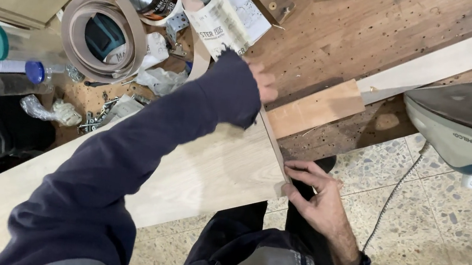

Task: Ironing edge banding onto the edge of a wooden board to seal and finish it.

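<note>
Right hand (316, 193) nearest, fingertips pinching thin edge banding strip (273, 142) against the end of pale wood panel (205, 174). Left hand (262, 83) farther along that same end, pressing on the strip, grip hidden by sleeve. Beyond, clothes iron (470, 128) right, coiled banding roll (102, 37) left.

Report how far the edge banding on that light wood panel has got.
Done: a strip of edge banding already lies along the short end of the light wood panel. In hand: the left hand presses the far end of the strip, the right hand holds the near corner. Left: the iron sits unused on the bench to the right, so the strip looks not yet ironed; the banding roll lies behind.
</note>
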